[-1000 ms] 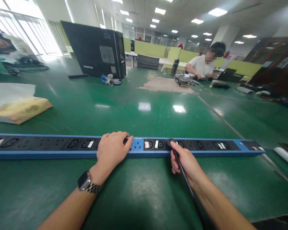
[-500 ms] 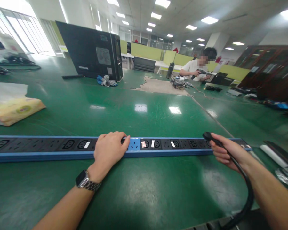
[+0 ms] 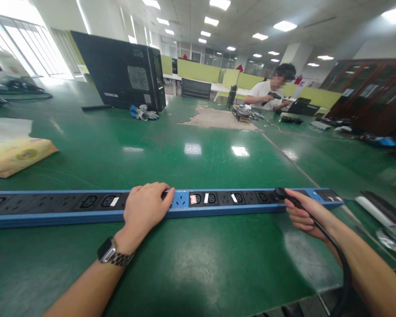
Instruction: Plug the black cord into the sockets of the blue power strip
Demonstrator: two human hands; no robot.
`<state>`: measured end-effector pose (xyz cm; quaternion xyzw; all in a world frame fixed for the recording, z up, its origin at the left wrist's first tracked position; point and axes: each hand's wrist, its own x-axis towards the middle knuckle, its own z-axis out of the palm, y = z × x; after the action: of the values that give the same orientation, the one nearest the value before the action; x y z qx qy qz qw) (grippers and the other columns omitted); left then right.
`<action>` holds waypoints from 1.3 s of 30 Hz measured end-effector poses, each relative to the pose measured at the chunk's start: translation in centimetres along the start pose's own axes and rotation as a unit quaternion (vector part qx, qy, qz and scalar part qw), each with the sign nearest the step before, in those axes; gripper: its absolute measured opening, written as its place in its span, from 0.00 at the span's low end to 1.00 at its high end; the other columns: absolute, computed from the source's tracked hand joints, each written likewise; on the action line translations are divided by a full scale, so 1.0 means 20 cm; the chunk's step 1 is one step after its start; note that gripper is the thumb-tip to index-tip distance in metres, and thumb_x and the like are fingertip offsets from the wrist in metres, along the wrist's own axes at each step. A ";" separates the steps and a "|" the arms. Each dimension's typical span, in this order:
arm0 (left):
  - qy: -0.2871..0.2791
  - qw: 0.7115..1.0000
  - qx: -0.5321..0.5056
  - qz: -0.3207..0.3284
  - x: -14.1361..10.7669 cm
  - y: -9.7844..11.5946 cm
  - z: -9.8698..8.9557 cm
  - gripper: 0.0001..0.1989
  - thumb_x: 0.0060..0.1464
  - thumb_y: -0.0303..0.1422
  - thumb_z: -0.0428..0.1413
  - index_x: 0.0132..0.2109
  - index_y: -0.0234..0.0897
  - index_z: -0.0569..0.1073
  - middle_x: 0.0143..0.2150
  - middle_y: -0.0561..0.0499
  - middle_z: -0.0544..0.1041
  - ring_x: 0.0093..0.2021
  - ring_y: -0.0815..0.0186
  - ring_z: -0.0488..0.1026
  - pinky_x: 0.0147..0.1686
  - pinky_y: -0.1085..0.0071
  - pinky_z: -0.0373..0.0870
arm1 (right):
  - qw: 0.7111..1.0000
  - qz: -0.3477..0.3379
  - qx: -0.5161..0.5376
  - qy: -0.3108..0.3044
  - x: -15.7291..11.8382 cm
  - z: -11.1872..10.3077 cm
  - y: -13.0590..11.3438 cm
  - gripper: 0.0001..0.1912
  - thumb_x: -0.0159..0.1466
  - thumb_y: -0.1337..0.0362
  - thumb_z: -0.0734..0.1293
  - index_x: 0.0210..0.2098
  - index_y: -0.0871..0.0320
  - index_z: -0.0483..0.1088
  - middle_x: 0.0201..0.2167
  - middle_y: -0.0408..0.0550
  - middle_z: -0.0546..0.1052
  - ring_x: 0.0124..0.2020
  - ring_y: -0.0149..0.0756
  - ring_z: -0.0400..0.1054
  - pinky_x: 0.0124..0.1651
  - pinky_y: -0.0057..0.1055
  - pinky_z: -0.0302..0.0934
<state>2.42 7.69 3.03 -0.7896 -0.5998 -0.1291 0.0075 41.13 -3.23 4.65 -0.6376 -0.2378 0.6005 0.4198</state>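
Note:
A long blue power strip with black sockets and one blue socket section lies across the green table. My left hand, with a watch on its wrist, is wrapped over the strip just left of the blue section. Near the strip's right part, my right hand is closed on a black plug whose thick cable runs down along the forearm. The plug's head is over the sockets; whether it touches them cannot be made out. Small white labels sit beside several sockets.
A yellow tissue pack lies at the left. Behind stand a black computer case and blue-grey gloves. A person works with a tool at the far right. A white roll-like object is beyond the strip's right end.
My right hand has moved slightly left and down with the plug, closer to the sockets. My left hand stays on the strip. The view has shifted slightly.

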 end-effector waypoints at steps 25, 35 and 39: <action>-0.007 1.000 0.009 -0.001 0.01 0.00 0.00 0.23 0.60 0.45 0.41 0.40 0.40 0.78 0.41 0.45 0.80 0.43 0.52 0.76 0.42 0.58 0.64 | 0.979 -0.026 -0.036 0.200 -0.20 -0.27 -0.19 0.18 0.65 0.51 0.60 0.29 0.60 0.67 0.13 0.32 0.54 0.10 0.12 0.44 0.21 0.24 0.28; -0.020 1.000 0.010 -0.006 0.01 0.01 -0.02 0.23 0.60 0.45 0.40 0.41 0.40 0.78 0.42 0.45 0.80 0.43 0.51 0.76 0.42 0.58 0.64 | 0.968 0.075 -0.090 0.220 -0.02 -0.45 -0.11 0.20 0.66 0.47 0.56 0.26 0.55 0.55 0.12 0.32 0.48 0.09 0.18 0.37 0.20 0.23 0.24; -0.020 1.000 0.011 -0.001 0.01 0.01 -0.01 0.23 0.60 0.45 0.41 0.41 0.39 0.77 0.42 0.45 0.80 0.43 0.52 0.75 0.42 0.59 0.64 | 0.975 0.088 -0.055 0.198 -0.01 -0.46 -0.13 0.21 0.65 0.46 0.56 0.25 0.54 0.53 0.13 0.32 0.46 0.10 0.19 0.36 0.21 0.24 0.23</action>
<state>2.60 7.88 3.26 -0.7913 -0.6022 -0.1062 0.0043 50.45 -4.24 6.29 -0.7846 -0.1253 0.4828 0.3683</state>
